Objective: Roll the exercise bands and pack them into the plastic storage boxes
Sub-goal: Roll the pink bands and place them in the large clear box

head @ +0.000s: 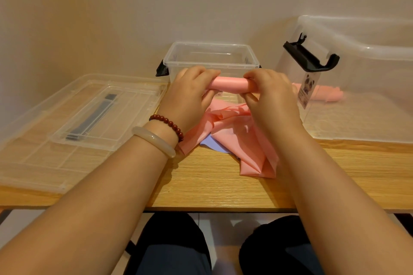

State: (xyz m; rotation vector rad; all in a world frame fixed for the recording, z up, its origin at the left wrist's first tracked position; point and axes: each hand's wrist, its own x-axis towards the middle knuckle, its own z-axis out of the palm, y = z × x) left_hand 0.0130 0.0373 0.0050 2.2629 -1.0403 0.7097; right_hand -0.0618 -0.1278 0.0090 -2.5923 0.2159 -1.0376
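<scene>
The left hand [190, 96] and right hand [271, 96] grip the rolled pink band [228, 84]. Writing on the box's [362, 56] panda label [309, 90] is unreadable.

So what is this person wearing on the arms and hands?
Both forearms are bare, with no sleeves or gloves. The wrist behind the left hand wears a dark red bead bracelet and a smooth pale bangle. The right hand and wrist are unadorned; no rings show.

You have warm, soft, fairly even light that tints the wall [134, 6] and the bench [212, 187] orange, with only faint shadows on the bench. Pale glare streaks the clear box [368, 51] at the far right. The whole picture is slightly soft, most of all in the corners.
</scene>
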